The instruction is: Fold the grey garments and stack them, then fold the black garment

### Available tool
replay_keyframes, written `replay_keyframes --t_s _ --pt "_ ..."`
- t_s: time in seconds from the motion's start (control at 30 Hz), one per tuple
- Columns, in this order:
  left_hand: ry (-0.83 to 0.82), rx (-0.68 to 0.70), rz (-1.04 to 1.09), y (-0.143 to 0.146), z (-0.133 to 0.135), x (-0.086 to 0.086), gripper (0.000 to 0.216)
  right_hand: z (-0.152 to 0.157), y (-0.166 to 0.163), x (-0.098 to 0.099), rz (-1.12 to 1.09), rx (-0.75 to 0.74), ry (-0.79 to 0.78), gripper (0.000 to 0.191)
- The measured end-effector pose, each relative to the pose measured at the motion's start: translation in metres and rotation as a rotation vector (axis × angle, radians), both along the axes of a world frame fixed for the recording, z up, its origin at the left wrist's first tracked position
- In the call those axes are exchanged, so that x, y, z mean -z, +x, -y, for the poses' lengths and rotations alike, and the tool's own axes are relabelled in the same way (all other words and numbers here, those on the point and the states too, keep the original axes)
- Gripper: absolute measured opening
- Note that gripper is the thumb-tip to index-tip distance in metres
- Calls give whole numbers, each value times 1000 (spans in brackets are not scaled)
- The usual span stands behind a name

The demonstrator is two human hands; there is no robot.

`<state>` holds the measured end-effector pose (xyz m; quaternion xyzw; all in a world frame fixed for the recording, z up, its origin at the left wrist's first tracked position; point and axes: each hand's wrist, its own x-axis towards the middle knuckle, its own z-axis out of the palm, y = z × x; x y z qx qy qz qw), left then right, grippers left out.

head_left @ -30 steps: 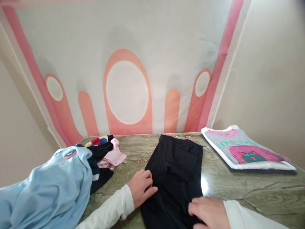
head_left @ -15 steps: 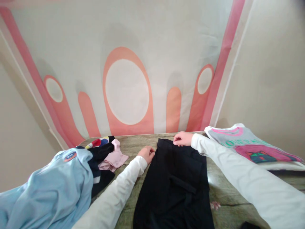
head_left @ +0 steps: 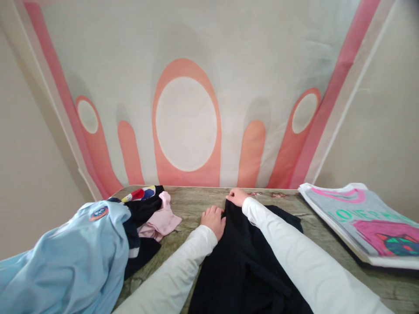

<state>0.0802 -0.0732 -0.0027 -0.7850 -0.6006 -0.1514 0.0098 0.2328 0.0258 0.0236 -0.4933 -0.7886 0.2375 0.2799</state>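
A black garment (head_left: 248, 266) lies spread on the table (head_left: 190, 205) in front of me. My left hand (head_left: 213, 220) rests on its far left edge, fingers curled onto the cloth. Beside it my right hand (head_left: 236, 196) pinches the far top edge of the same garment. Both arms, in white sleeves, reach out over the cloth and hide part of it.
A heap of clothes sits at the left: a light blue jacket (head_left: 65, 257), a pink piece (head_left: 162, 220) and dark pieces. Folded shirts with a grey printed T-shirt (head_left: 363, 218) on top are stacked at the right. A pink-patterned wall stands right behind the table.
Both hands went from the near end of the black garment to its far edge. The right hand then slid left, close to the left hand, and the cloth bunched there.
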Motion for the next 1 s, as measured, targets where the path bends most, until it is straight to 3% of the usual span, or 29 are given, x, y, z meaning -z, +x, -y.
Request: replay_keyframes --t_s 0.3,0.43,0.63,1.0 --pt "21 -77 64 -1 -3 6 32 -26 16 48 -213 60 57 17" --pt "62 26 109 -2 -5 5 29 -34 12 59 -265 77 58 15" --pt "-39 300 16 2 -5 8 41 -33 11 57 -277 104 62 15" --pt "-102 200 -136 3 -2 8 62 -32 27 39 -230 44 -85 26"
